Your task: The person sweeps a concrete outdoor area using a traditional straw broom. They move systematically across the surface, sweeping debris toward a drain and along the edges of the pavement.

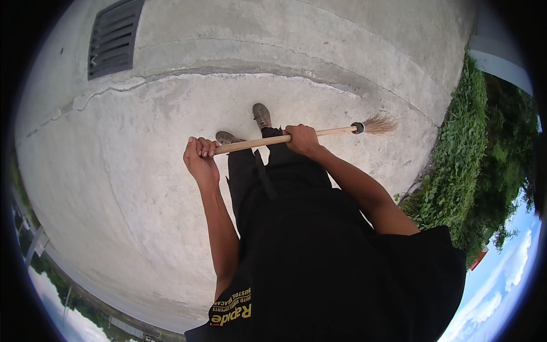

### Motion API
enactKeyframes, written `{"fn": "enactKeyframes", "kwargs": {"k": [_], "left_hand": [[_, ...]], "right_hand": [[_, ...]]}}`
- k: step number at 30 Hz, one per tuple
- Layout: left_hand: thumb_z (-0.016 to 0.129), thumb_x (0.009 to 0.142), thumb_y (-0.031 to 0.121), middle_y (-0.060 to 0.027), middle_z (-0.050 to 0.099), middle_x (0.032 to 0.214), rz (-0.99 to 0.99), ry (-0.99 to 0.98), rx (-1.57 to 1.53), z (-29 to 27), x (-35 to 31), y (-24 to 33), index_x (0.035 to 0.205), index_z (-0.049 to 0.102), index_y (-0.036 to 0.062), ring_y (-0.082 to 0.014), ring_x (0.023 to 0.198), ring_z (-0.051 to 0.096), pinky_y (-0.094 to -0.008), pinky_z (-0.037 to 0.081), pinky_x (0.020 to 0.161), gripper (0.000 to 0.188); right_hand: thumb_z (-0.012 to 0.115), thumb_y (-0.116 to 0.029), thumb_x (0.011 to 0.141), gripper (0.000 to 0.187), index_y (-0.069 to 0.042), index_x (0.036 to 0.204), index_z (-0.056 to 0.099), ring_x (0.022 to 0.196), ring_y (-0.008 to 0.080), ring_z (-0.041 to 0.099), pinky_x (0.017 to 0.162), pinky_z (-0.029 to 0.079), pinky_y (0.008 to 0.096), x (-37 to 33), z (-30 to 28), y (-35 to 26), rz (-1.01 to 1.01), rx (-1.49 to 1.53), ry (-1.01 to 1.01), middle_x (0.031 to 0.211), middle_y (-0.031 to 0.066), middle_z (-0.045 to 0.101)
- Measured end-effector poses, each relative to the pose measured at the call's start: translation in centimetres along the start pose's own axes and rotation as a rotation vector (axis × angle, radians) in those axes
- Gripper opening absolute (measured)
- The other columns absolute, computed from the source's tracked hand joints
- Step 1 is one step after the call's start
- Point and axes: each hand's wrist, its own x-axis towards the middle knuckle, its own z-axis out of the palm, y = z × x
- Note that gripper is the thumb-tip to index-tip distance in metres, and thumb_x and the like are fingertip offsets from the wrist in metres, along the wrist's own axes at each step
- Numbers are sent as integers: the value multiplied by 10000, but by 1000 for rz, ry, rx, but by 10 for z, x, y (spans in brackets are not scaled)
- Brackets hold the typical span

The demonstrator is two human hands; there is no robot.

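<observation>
A broom [256, 143] with a pale wooden handle lies across in front of me, nearly level and slightly raised at its right end. My left hand [201, 158] is closed round the handle's left end. Farther along, near the middle of the handle, my right hand [302, 139] wraps it from above. To the right, a dark band binds the thin brown bristles [380, 125], which fan out over the concrete. Whether the bristles touch the ground, I cannot tell.
Pale concrete ground [171, 114] with a long crack spreads around my shoes [261, 115]. A dark slotted drain grate [115, 39] is set in it at the far left. Green leafy plants [461, 165] grow along the right edge.
</observation>
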Motion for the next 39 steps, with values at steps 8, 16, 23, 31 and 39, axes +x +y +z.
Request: {"fn": "enactKeyframes", "kwargs": {"k": [8,16,23,31,39], "left_hand": [[523,1070,267,50,247,515,1106,56,178,-1,-145,282,615,306,214,-82,458,298,-297,395,675,507],[425,1118,252,-44,404,526,836,-55,499,13,-84,136,636,380,124,-166,460,423,-405,529,631,500],[459,1144,261,-43,426,625,313,-218,185,20,-45,32,709,367,109,-175,583,439,-406,493,716,470],[487,1110,255,49,219,531,944,133,1,-34,-195,199,634,280,226,-93,458,241,-296,383,646,520],[468,1120,300,-32,406,458,910,-218,478,0,-255,25,576,353,135,-163,399,476,-398,561,595,580]], "right_hand": [[690,-393,986,362,-100,782,631,585,340,621,667,499,480,37,-41,-287,-907,405,220,602,86,615],[757,-142,778,50,-149,826,743,791,341,728,723,564,478,89,-2,-175,-604,392,-43,770,78,736],[733,-216,814,117,-170,899,797,818,343,749,754,600,479,11,21,-22,-122,114,79,815,109,765],[776,-145,777,77,-172,788,704,591,295,651,626,506,437,-42,-8,-198,-744,372,152,617,31,650],[788,-114,752,89,-156,806,731,749,307,721,706,553,441,-84,74,-57,-582,453,92,725,41,725]]}}
